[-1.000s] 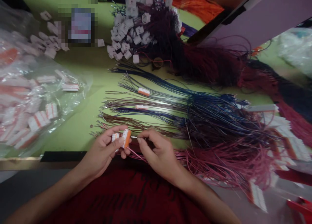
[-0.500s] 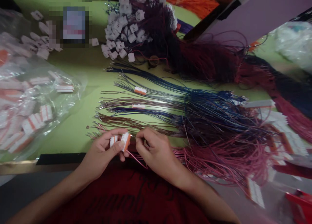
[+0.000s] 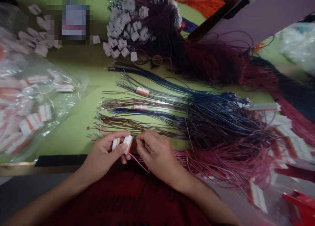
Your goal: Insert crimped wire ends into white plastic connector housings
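Note:
Between the thumb and fingers of my left hand (image 3: 108, 150) is a white-and-orange wire connector (image 3: 128, 144). A second connector (image 3: 115, 143) of the same kind sits in the palm behind it. One pink wire (image 3: 139, 163) runs from the lower end of the front connector toward my right wrist. My right hand (image 3: 155, 147) is just right of that connector, thumb and forefinger pinched together close to its upper edge. What the pinch holds is too small to make out. Brown wires (image 3: 123, 122) with bare metal tips lie just beyond both hands.
Bundles of blue wires (image 3: 152, 76) and pink wires (image 3: 221, 160) spread over the green table (image 3: 73, 121). Two connectors lie on the wires, one on grey strands (image 3: 142, 91). A clear bag of connectors (image 3: 31, 121) is at left. White plugs (image 3: 123, 26) on dark red wires lie behind.
The front connector has turned slightly in my left fingers, showing more of its white face. My right hand stays pinched beside it. The whole view has shifted a little.

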Motion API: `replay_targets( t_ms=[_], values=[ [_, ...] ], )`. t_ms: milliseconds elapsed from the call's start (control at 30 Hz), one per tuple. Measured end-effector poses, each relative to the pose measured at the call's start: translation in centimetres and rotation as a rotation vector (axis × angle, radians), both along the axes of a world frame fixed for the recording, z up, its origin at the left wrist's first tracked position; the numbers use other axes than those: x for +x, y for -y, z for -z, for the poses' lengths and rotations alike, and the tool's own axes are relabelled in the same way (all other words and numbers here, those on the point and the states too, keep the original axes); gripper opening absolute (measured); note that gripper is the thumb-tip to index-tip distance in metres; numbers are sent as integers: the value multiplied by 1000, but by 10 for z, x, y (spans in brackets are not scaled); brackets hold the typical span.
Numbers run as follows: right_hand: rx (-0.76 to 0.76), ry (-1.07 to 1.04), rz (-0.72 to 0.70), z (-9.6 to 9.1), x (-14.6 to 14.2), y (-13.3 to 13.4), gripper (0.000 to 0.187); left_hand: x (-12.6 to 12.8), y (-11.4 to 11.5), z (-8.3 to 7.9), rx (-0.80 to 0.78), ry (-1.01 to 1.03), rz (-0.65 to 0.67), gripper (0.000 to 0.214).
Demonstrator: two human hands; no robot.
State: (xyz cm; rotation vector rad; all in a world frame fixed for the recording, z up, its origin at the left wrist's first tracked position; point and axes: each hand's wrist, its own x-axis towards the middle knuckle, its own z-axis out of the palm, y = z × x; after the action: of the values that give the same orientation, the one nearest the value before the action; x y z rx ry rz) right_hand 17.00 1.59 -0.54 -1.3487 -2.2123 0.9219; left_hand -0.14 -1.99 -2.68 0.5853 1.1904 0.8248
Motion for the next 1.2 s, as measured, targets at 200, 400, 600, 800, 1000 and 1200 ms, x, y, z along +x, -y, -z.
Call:
replay_targets(
  t_ms=[200,400,600,800,1000,1200],
  values=[
    [-8,-55,-7,2,-1,2,15,-1,3,1,10,1,8,27],
    [-171,-178,104,-1,-3,6,13,-1,9,2,4,12,-6,25],
    [-266,-236,144,-2,-4,8,14,1,12,-1,-3,2,2,25],
    [-314,-216,205,-3,-4,10,14,3,14,4,4,42,-26,25],
    [-130,-144,133,-2,7,-4,16,-1,8,5,-6,25,-79,28],
    [377,635,212,16,26,-35,16,0,-7,-5,-47,43,0,39]
  ],
)
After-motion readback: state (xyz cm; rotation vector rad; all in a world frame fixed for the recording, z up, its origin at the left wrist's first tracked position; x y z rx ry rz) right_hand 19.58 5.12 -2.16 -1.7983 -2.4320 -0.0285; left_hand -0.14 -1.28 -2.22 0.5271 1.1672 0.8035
